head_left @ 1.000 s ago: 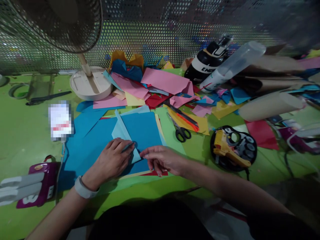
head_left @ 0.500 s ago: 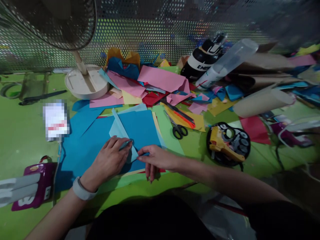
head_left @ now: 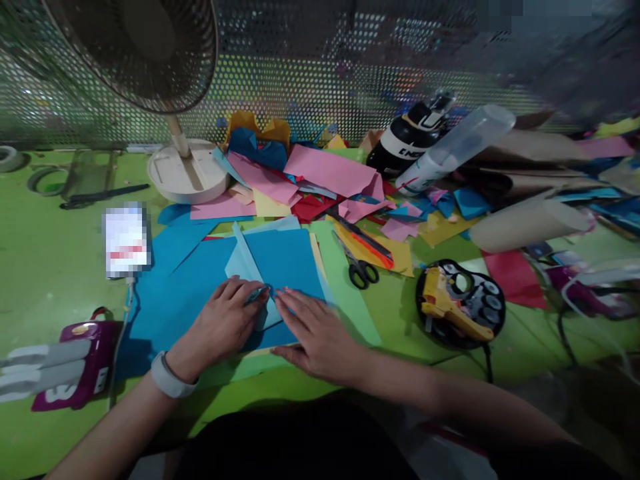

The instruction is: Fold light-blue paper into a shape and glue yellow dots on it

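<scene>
Compared with half a second ago, the right hand [head_left: 317, 337] has turned from a light fingertip touch, with fingers hanging off the sheet's near edge, to lying palm-down and spread flat on the blue paper sheet [head_left: 287, 260]. The left hand [head_left: 225, 323] remains where it was, fingers pressed flat on the pale folded flap [head_left: 244, 263] of that sheet; neither hand grips anything. The fingertips of both hands meet near the flap's lower point. The sheet lies on a stack of blue, cream and green papers at the middle of the green bench [head_left: 40, 267], just before the person.

Legible writing is scant: the black-and-white bottle [head_left: 407, 143] lying on its side at the back shows letters resembling "ENO", partly hidden; the purple device [head_left: 75, 367] at left bears a white numeral that cannot be read surely; a white label [head_left: 126, 241] is blurred out.

A round black tray [head_left: 467, 307] at right holds a yellow glue gun [head_left: 450, 303] and several small round items. Black-handled scissors [head_left: 360, 263] lie between the tray and the sheet, beside a heap of pink, yellow and red scraps [head_left: 325, 180]. A fan [head_left: 150, 53] stands at back left.
</scene>
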Available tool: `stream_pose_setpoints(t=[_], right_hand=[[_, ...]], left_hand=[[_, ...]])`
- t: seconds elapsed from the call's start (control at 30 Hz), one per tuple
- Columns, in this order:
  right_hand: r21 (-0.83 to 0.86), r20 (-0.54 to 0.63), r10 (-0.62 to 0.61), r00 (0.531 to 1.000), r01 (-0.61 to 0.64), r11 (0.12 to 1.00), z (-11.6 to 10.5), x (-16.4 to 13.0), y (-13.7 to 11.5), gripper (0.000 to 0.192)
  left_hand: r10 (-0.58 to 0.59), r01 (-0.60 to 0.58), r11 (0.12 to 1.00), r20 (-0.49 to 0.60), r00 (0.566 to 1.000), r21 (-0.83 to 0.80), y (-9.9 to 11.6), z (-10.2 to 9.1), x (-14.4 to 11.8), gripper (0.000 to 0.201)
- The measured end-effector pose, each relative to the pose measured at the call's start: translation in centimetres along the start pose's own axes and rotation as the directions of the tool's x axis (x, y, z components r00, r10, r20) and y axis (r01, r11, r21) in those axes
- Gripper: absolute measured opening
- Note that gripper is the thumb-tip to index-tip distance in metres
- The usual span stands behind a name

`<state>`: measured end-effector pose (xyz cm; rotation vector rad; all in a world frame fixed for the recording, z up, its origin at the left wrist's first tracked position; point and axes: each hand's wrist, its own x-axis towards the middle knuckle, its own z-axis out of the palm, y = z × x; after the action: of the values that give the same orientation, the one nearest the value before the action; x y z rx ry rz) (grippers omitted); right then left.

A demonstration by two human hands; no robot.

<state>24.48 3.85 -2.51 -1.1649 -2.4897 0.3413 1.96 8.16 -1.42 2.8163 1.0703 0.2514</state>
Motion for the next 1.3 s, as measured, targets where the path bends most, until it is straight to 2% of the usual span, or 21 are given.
stream_pose_setpoints(t=[0.1, 0.23, 0.47, 0.67, 0.87, 1.03, 1.1, 1.17, 1.2, 1.23, 1.27, 1.3], right_hand=[[-0.092, 0.057, -0.125, 0.99, 0.13, 0.987, 1.2, -0.2, 0.1, 0.081], [-0.149, 0.07, -0.156, 0.985, 0.165, 0.975, 1.8, -0.4, 0.4, 0.08], [-0.195, 0.076, -0.17, 0.982, 0.182, 0.964, 1.5, -0.7, 0.0, 0.085], [-0.09, 0.097, -0.216, 0.972, 0.224, 0.97, 1.4, -1.0, -0.1, 0.088], [0.012, 0.146, -0.25, 0.957, 0.251, 0.968, 1.5, -1.1, 0.6, 0.086], [0.174, 0.253, -0.372, 0.893, 0.336, 0.926, 1.3, -1.6, 0.3, 0.073], [0.265, 0.278, -0.398, 0.874, 0.329, 0.906, 0.7, -1.5, 0.4, 0.071], [0.357, 0.264, -0.343, 0.901, 0.239, 0.903, -0.2, -0.6, 1.0, 0.068], [0.407, 0.237, -0.26, 0.936, 0.147, 0.901, -0.6, 0.3, 1.6, 0.063], [0.465, 0.207, -0.134, 0.969, 0.023, 0.885, -1.0, 1.4, 2.3, 0.056], [0.527, 0.176, 0.043, 0.983, -0.131, 0.839, -1.4, 2.8, 3.0, 0.047], [0.616, 0.166, 0.248, 0.954, -0.297, 0.729, -1.6, 4.3, 3.8, 0.038]], left_hand=[[-0.001, 0.001, 1.0, 0.006, 1.0, 0.006, 0.0, 0.0, 0.1, 0.036], [0.0, 0.0, 1.0, -0.01, 1.0, 0.002, 0.0, 0.3, 0.1, 0.033], [-0.006, 0.006, 1.0, -0.003, 1.0, -0.019, -0.1, 0.1, 0.1, 0.035], [0.005, -0.005, 1.0, -0.031, 1.0, -0.011, -0.2, 0.2, 0.1, 0.038], [-0.002, 0.002, 1.0, -0.007, 1.0, -0.021, -0.1, 0.1, 0.0, 0.039], [-0.01, 0.01, 1.0, -0.001, 1.0, -0.018, -0.3, 0.0, -0.1, 0.041], [-0.002, 0.002, 1.0, 0.001, 1.0, -0.019, -0.3, -0.1, -0.2, 0.041], [0.005, -0.005, 1.0, 0.002, 1.0, -0.028, -0.2, -0.2, -0.2, 0.042], [0.007, -0.007, 0.999, 0.0, 1.0, -0.033, -0.2, -0.4, -0.2, 0.043], [0.009, -0.009, 0.999, -0.002, 1.0, -0.039, -0.1, -0.5, -0.1, 0.044], [0.013, -0.013, 0.999, -0.005, 1.0, -0.045, -0.1, -0.6, -0.1, 0.044], [0.02, -0.02, 0.998, -0.008, 1.0, -0.053, 0.0, -0.7, -0.1, 0.042]])
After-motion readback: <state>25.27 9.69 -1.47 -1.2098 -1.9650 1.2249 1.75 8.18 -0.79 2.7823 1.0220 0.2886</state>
